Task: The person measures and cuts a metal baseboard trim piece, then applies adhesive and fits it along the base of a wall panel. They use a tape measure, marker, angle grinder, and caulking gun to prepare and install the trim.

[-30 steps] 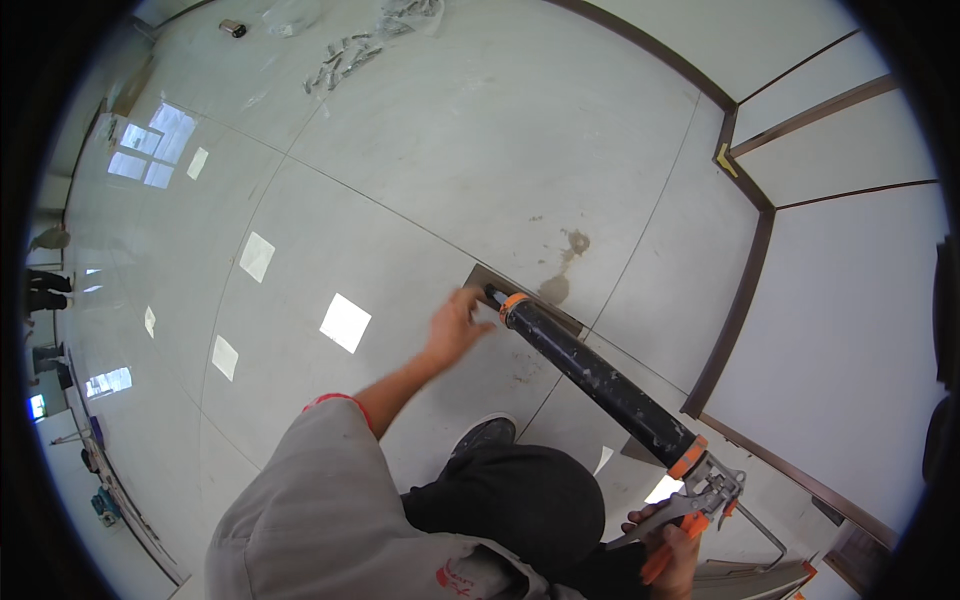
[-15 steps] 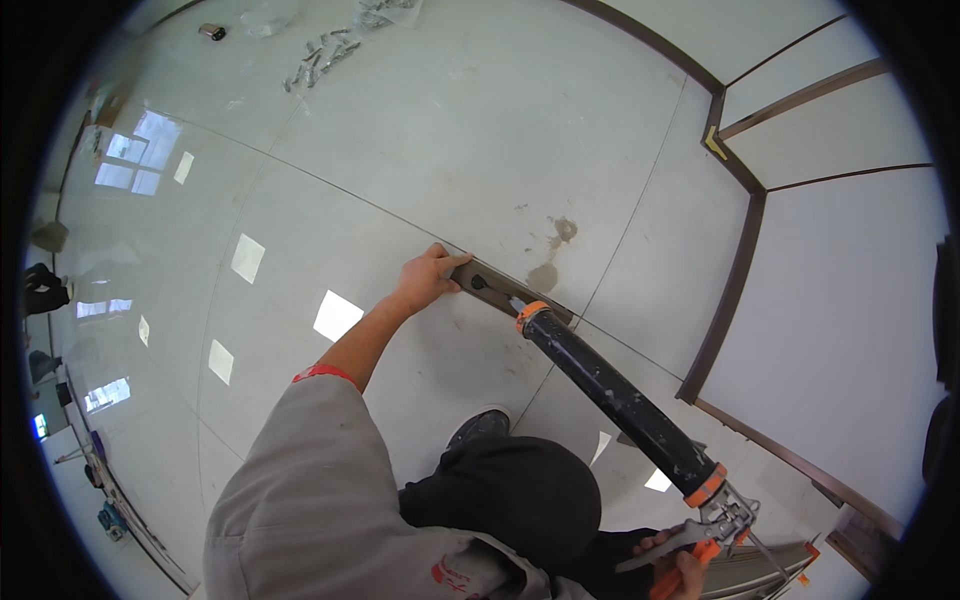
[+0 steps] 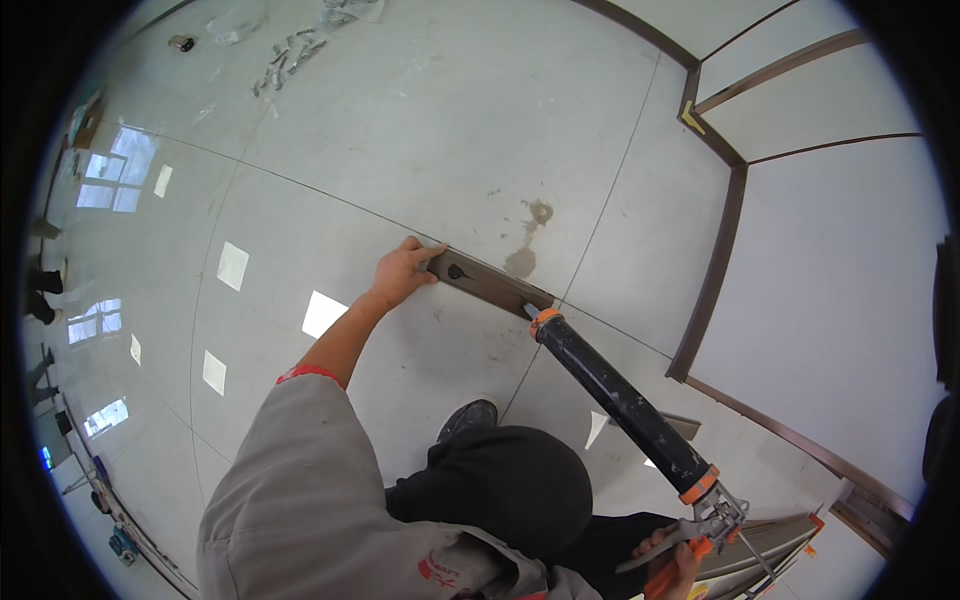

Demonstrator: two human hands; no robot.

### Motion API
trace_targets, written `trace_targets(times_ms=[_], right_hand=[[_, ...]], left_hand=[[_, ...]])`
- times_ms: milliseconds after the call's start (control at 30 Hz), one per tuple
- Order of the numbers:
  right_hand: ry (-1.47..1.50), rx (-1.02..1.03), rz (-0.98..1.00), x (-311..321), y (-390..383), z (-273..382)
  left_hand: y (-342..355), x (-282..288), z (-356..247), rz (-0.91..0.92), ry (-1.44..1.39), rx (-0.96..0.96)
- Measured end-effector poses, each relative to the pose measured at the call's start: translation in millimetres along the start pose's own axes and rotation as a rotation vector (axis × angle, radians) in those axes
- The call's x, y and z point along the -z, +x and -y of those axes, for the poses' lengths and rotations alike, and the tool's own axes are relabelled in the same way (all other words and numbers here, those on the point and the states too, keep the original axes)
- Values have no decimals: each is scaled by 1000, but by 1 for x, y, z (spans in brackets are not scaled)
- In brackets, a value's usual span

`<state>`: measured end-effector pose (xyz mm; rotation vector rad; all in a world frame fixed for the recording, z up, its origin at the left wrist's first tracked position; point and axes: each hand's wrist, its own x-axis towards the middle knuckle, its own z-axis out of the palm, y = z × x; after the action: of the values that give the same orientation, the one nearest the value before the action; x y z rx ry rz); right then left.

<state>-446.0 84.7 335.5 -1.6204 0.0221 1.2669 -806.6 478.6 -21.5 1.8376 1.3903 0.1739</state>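
Observation:
My left hand (image 3: pixel 402 272) is closed on the left end of a short dark brown strip of skirting board (image 3: pixel 490 280), thumb and fingers gripping its edges over the floor. A dark blob of sealant (image 3: pixel 457 271) sits on the strip's face near that hand. In my right hand (image 3: pixel 672 565), at the lower right, is the handle of a caulking gun (image 3: pixel 620 400) with a long black barrel and orange end caps. Its nozzle (image 3: pixel 530 310) points at the right end of the strip; whether the tip touches cannot be made out.
Brown skirting (image 3: pixel 715 270) runs along the white wall panels at right, with yellow tape (image 3: pixel 692 118) at a corner. Small metal pieces (image 3: pixel 285 62) lie at the far left. Long strips (image 3: pixel 770 550) rest at lower right. A brown stain (image 3: pixel 521 262) marks the tiled floor.
The gun's nozzle has moved along the strip, away from the dark blob, to the strip's right end. My left hand keeps its hold. The whole view has shifted slightly.

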Motion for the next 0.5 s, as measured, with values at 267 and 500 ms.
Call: trace_targets(times_ms=[267,500], right_hand=[[17,4,-93,1,-2,-7],[-85,71,-37,-6,-6,-1]], left_hand=[[1,0,3,8,10,2],[2,-1,-3,8,6,-7]])
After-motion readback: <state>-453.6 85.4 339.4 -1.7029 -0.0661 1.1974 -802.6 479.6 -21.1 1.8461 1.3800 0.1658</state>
